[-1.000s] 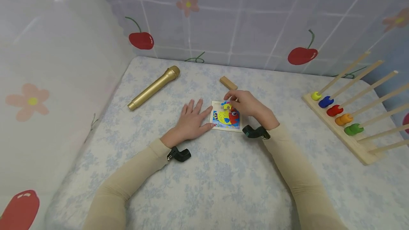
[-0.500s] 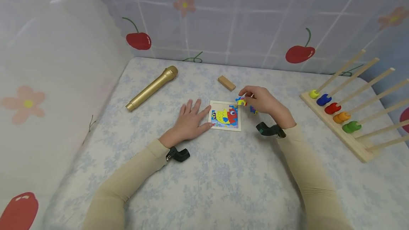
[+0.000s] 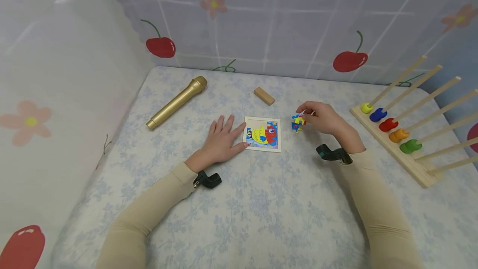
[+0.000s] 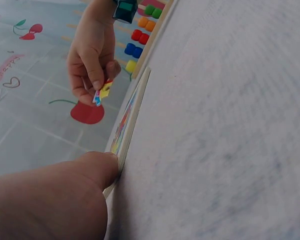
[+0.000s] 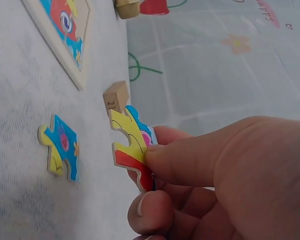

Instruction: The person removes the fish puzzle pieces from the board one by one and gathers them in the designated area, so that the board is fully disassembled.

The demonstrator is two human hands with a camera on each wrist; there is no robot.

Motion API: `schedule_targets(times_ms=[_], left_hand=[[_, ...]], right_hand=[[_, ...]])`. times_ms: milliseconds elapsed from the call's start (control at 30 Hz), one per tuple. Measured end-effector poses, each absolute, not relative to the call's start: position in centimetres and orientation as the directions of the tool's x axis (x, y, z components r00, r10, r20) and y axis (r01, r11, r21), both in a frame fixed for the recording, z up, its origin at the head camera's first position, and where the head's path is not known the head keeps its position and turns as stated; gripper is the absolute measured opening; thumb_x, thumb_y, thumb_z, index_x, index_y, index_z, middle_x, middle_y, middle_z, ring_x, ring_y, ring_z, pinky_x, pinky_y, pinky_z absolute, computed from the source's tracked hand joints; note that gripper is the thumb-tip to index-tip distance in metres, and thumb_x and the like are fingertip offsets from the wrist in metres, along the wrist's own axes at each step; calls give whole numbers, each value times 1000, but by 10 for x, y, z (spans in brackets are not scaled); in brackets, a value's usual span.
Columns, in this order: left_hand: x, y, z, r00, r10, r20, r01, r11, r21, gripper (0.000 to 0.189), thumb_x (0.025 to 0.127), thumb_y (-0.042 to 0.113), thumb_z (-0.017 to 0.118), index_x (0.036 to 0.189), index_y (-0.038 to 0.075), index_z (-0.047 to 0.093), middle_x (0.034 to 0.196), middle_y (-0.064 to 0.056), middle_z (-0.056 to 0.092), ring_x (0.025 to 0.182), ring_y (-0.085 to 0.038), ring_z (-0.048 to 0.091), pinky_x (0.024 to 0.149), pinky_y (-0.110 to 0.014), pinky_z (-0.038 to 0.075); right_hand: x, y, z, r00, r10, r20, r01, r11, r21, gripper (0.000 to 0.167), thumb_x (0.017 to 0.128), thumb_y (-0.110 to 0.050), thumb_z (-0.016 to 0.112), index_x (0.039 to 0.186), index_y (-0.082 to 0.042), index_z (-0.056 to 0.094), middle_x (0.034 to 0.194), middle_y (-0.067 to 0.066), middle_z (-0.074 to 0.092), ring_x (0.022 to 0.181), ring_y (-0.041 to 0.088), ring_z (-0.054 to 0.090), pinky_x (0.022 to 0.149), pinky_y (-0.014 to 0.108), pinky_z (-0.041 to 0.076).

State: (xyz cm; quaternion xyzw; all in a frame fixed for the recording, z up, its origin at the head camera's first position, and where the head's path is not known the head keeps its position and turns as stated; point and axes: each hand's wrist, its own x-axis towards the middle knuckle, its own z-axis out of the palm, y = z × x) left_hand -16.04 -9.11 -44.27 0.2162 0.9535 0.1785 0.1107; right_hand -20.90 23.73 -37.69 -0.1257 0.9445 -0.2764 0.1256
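Note:
A small fish jigsaw puzzle in a wooden tray (image 3: 279,137) lies mid-table, its upper part showing bare wood. My left hand (image 3: 219,142) rests spread out along the tray's left side, thumb and index finger touching its edge. To the right of the tray, my right hand (image 3: 324,118) pinches a yellow, red and blue puzzle piece (image 5: 134,140) between thumb and fingers, raised over the cloth. Beneath it a blue and yellow puzzle piece (image 5: 65,145) lies loose on the table, partly overlapped by the held one in the head view.
Behind the tray lies a small wooden block (image 3: 264,96). A gold microphone (image 3: 176,103) rests at the back left. On the right stands a wooden bead rack (image 3: 396,152) with slanting pegs and coloured beads. Curtains border the table's back and left side.
My right hand has moved right, away from over the tray, carrying the puzzle piece above the loose one. My left hand has stayed at the tray's left edge.

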Motion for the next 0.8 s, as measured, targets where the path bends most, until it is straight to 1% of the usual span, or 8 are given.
schedule_targets(times_ms=[100, 200, 400, 633, 800], left_hand=[[-161, -91, -443, -882, 452, -132, 374, 842, 389, 71, 103, 54, 49, 163, 23, 27, 172, -19, 5, 158, -46, -6, 125, -64, 2], [-161, -91, -443, -882, 452, -133, 373, 843, 387, 71, 103, 54, 49, 163, 23, 27, 173, -19, 5, 159, -46, -6, 126, -64, 3], [-160, -91, -441, -882, 450, -141, 369, 844, 389, 71, 103, 55, 48, 164, 24, 26, 173, -18, 5, 159, -45, -6, 126, -63, 2], [-160, -91, -441, -882, 453, -127, 375, 840, 392, 71, 103, 55, 49, 163, 24, 27, 172, -19, 6, 158, -46, -5, 125, -64, 4], [-159, -91, -441, -882, 456, -122, 377, 836, 399, 71, 103, 54, 50, 163, 22, 29, 172, -20, 7, 158, -47, -4, 125, -65, 4]], right_hand=[[-207, 242, -377, -935, -310, -173, -168, 816, -554, 24, 104, -9, 54, 124, 1, 64, 107, 21, 65, 91, 32, 63, 74, 34, 49], [-206, 247, -378, -935, -311, -174, -169, 817, -552, 23, 104, -8, 55, 122, 1, 64, 106, 21, 65, 90, 32, 63, 75, 34, 49], [-204, 254, -385, -933, -308, -186, -161, 819, -550, 22, 103, -6, 55, 120, 2, 65, 106, 22, 65, 89, 31, 59, 79, 36, 50], [-205, 262, -390, -936, -291, -199, -140, 825, -547, 21, 102, -6, 53, 118, 2, 65, 109, 23, 64, 94, 33, 56, 82, 41, 48], [-207, 267, -393, -933, -293, -207, -135, 821, -556, 20, 102, -6, 54, 117, 2, 65, 108, 24, 65, 95, 33, 56, 82, 42, 47]])
